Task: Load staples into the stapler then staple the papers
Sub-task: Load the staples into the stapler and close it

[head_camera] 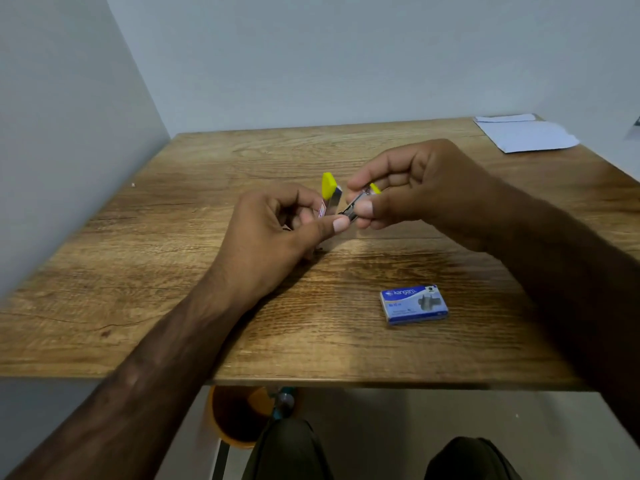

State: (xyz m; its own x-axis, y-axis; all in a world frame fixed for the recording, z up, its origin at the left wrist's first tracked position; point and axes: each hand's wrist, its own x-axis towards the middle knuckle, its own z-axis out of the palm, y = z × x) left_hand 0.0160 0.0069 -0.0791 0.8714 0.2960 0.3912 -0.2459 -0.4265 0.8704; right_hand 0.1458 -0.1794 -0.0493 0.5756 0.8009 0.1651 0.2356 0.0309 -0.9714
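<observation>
A small yellow and metal stapler is held above the middle of the wooden table, swung open so its yellow top stands up. My left hand grips its upright part. My right hand pinches the lower metal part between thumb and fingers; a bit of yellow shows behind that thumb. A blue staple box lies shut on the table in front of my right forearm. White papers lie at the far right corner. I cannot make out any loose staples.
Grey walls close off the table's left and far sides. Under the near edge stand an orange bucket and my knees.
</observation>
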